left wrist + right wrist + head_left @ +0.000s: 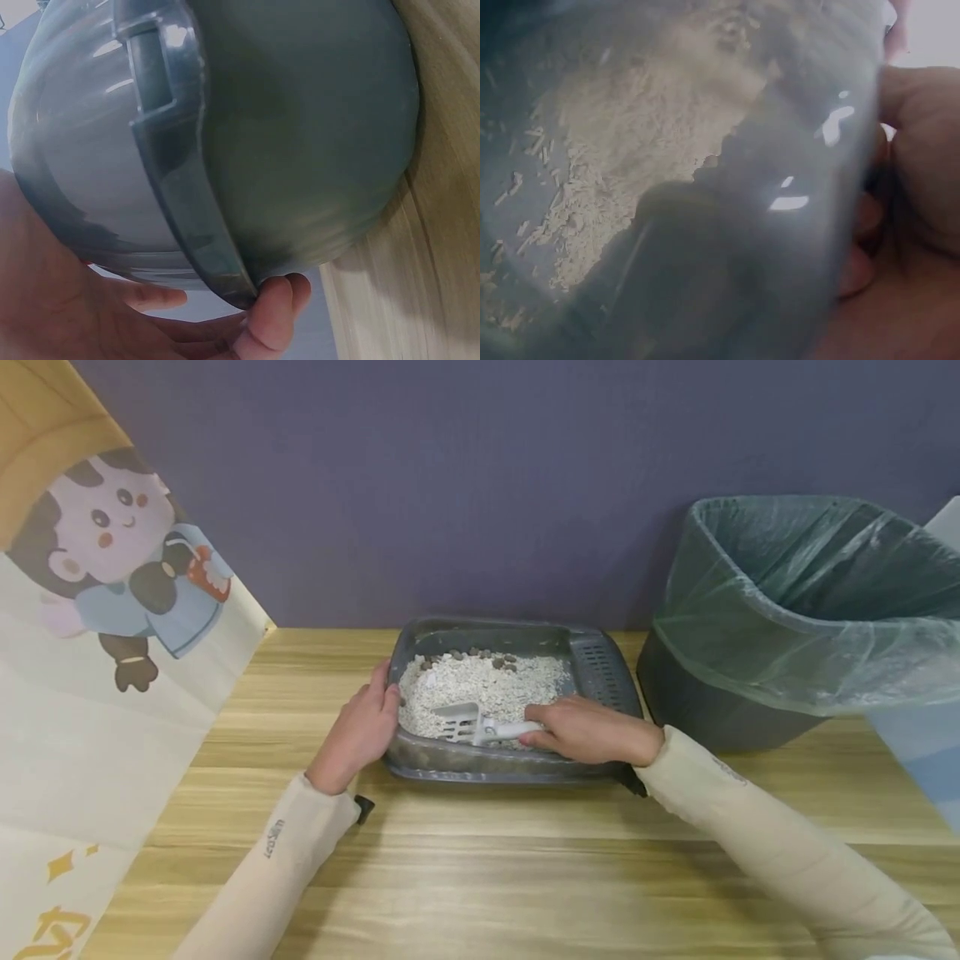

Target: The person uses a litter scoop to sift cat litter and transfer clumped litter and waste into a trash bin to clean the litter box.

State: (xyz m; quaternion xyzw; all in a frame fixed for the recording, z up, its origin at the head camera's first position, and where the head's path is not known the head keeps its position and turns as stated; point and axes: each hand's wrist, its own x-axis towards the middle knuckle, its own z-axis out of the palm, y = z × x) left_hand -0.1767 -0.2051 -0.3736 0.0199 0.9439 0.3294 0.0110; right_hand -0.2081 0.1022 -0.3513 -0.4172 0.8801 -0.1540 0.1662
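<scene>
A grey litter tray point(480, 766) holds pale pellet litter point(517, 687), with several brown clumps point(504, 662) toward its back. My left hand point(360, 727) grips the tray's left rim; in the left wrist view, fingers point(271, 319) touch the edge of the tray wall point(300, 150). My right hand point(592, 731) holds the handle of a white slotted scoop point(459, 720), whose head lies over the litter at the front left. The right wrist view shows litter point(630, 142) behind a blurred, see-through surface, with part of my right hand point(907, 225) at the right edge.
A dark bin point(697, 706) with a translucent green liner point(735, 652) stands right of the tray. Behind rises a purple-grey wall point(450, 485). A cartoon figure is printed on the pale panel point(90, 760) at left. The wooden tabletop point(487, 868) extends in front.
</scene>
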